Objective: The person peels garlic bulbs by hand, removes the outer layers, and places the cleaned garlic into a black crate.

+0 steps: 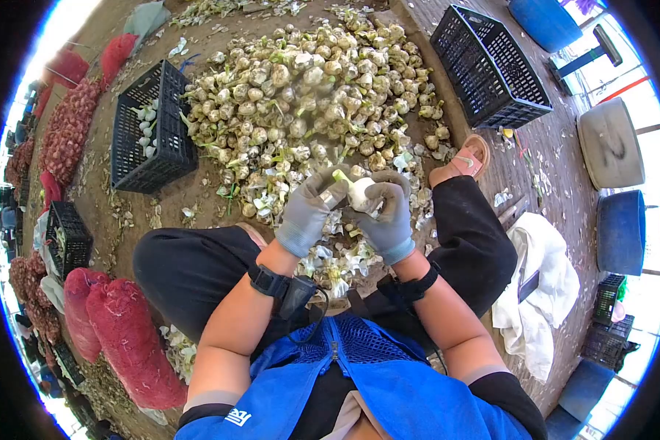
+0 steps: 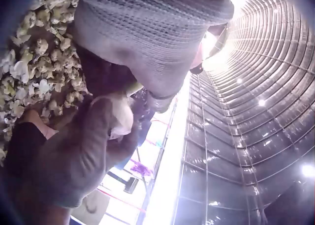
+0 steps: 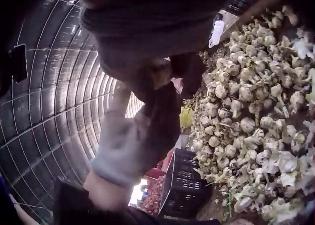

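Note:
Both hands wear grey gloves and meet at one white garlic bulb (image 1: pixel 358 195) in front of the lap, over the near edge of a big garlic pile (image 1: pixel 308 95). My right hand (image 1: pixel 390 220) grips the bulb's right side with curled fingers. At its left, my left hand (image 1: pixel 305 214) pinches it by the short green stem (image 1: pixel 340 176), thumb close against the bulb. In the left wrist view the pale bulb (image 2: pixel 121 115) shows between the two gloves. Dark gloves mostly hide it in the right wrist view.
A black crate (image 1: pixel 154 128) holding white bulbs stands left of the pile; another black crate (image 1: pixel 491 66) stands at the upper right. Red mesh sacks (image 1: pixel 136 337) lie at the left. Loose peelings (image 1: pixel 334 268) are scattered between the legs, and a white cloth (image 1: pixel 535 293) lies at the right.

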{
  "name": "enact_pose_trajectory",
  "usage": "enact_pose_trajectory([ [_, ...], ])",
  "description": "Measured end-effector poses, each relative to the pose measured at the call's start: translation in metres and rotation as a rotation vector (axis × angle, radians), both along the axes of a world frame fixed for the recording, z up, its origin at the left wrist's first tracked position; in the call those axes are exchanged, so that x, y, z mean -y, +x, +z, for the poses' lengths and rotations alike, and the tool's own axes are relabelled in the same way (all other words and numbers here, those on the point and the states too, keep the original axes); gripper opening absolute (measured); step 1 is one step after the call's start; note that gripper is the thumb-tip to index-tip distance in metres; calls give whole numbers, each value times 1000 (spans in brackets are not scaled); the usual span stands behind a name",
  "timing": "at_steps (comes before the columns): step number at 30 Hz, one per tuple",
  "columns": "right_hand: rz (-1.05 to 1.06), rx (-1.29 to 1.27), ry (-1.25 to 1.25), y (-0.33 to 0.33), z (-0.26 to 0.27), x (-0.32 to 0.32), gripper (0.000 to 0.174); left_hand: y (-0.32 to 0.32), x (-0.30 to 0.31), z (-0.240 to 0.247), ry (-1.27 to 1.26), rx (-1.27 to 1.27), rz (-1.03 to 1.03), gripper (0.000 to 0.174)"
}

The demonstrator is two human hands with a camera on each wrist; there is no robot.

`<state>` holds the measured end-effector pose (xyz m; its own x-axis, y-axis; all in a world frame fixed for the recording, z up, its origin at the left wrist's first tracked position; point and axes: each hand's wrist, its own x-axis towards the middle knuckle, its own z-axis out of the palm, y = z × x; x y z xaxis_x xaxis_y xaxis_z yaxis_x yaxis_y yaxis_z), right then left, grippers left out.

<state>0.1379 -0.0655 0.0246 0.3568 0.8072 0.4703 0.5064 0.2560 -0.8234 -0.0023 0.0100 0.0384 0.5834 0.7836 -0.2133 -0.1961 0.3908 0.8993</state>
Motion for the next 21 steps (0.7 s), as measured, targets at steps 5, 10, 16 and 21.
enact_pose_trajectory([
  [5, -40, -22, -2, 0, -2, -1, 53, 1, 3, 1, -67, 78, 5, 45],
  [10, -87, -78, 41, 2, -4, -2, 53, 5, 6, 5, -116, 146, 55, 45],
  [16, -97, 219, 105, -5, 8, 3, 44, 3, 11, -1, -130, 7, 91, 31],
  [21, -90, 232, 165, -4, 4, 2, 43, 4, 8, -1, -116, 113, 56, 27],
])
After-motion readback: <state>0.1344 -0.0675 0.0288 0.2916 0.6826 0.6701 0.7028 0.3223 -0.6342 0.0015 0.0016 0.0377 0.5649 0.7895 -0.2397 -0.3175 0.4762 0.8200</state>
